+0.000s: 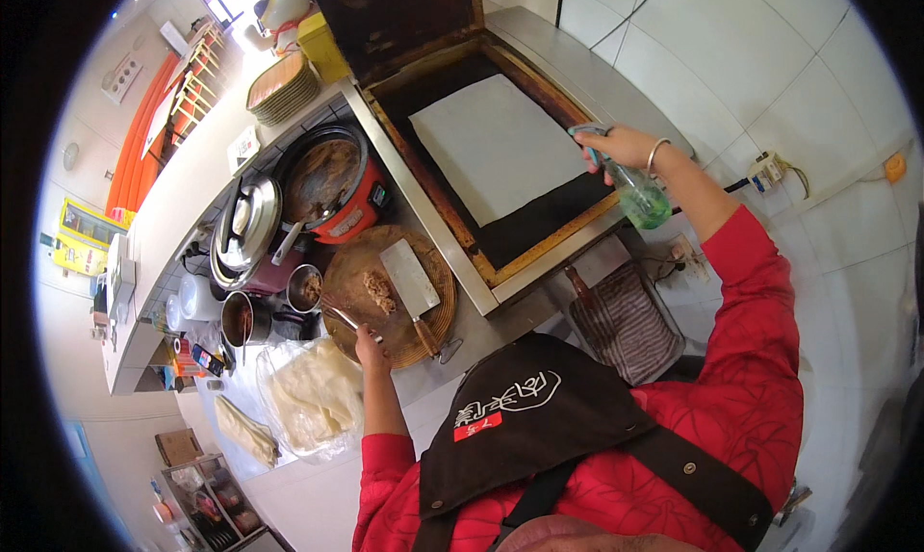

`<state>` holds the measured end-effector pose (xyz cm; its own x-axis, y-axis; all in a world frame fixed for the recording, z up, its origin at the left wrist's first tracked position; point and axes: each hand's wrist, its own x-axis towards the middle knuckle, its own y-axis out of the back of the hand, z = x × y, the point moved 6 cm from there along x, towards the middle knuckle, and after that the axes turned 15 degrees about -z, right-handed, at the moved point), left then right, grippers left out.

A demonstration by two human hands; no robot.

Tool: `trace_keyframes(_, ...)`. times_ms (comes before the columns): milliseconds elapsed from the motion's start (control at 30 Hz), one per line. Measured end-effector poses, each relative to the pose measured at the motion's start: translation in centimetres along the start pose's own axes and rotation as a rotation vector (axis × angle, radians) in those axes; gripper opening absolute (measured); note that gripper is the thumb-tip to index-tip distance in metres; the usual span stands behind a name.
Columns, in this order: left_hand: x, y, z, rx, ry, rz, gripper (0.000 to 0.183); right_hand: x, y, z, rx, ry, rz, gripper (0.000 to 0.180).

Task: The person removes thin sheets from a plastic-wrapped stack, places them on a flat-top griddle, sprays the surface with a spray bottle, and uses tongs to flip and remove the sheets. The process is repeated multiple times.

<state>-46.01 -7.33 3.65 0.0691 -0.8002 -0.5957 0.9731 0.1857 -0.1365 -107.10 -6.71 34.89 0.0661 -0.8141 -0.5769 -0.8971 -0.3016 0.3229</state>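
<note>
My right hand (622, 148) grips a clear spray bottle (642, 200) holding green liquid, over the right edge of an open flat griddle (498, 247). A pale flat sheet (505, 144) lies on the griddle's dark plate. My left hand (370, 345) holds a metal utensil with thin prongs (345, 317) above the rim of a round wooden chopping board (354, 263). On that board rest a small heap of chopped filling (378, 291) and a cleaver (410, 278) with a wooden handle.
The griddle's raised lid (411, 18) stands behind it. Left of the griddle are a red cooker (354, 216), a lidded pot (249, 223), small steel pots (245, 317) and dough sheets in plastic (317, 397). A striped cloth (628, 328) hangs near my right side.
</note>
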Motion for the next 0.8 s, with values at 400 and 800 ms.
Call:
trace_keyframes(400, -7.1, -8.1, 8.5, -0.046, -0.268, -0.101, 0.023, 7.7, -3.3, -8.5, -0.009, 0.147, -0.061, 0.055)
trace_keyframes(800, -15.4, -12.6, 14.2, 0.331, -0.661, -0.211, 0.024, 5.3, 0.8, -6.6, -0.059, 0.277, 0.067, 0.067)
